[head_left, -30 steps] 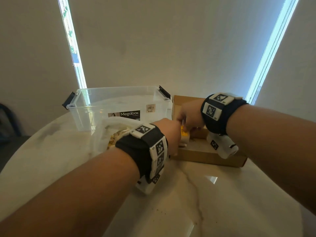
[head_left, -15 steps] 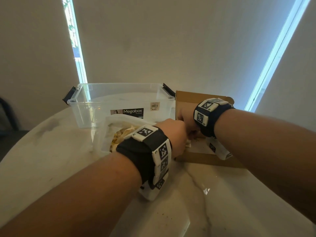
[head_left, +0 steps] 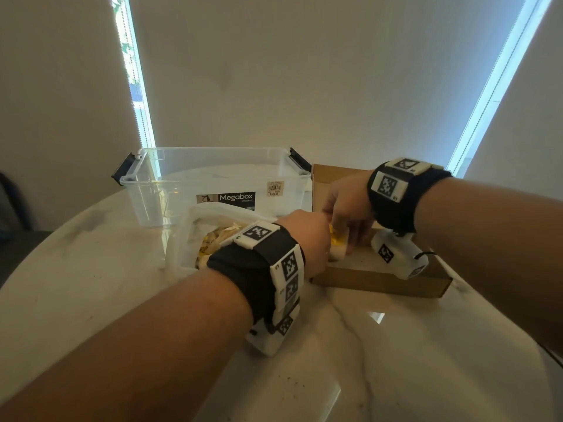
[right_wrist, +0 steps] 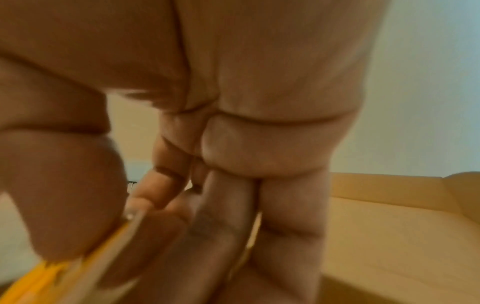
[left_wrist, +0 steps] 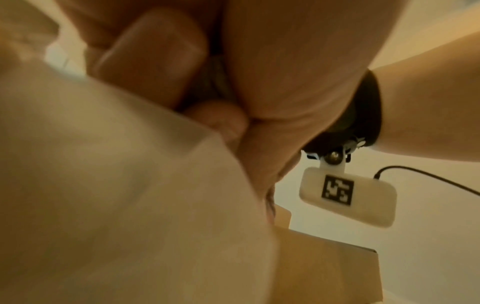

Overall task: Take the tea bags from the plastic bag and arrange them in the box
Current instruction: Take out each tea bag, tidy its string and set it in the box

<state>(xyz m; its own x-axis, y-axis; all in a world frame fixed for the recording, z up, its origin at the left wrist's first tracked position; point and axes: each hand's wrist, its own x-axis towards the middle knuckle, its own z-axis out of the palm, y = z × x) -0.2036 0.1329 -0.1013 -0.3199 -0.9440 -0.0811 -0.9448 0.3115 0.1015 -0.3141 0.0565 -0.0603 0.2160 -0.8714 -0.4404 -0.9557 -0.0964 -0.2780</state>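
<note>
Both hands meet over the cardboard box [head_left: 380, 277], where the right hand [head_left: 344, 208] pinches a tea bag [head_left: 337, 245] by its yellow-tagged edge. The left hand [head_left: 307, 239] is curled against it; whether it grips is unclear. The sachet looks light, soft and tearable, best held by its edges. One plastic bag [head_left: 195, 236] holds more, uncountable.

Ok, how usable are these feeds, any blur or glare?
Head view: sharp, wide-angle bending at the edges, bright window strips, glare patch on the marble table. Left wrist view: soft, close-up fingers and pale tea bag fill it. Right wrist view: blurred, right hand blocks most.
</note>
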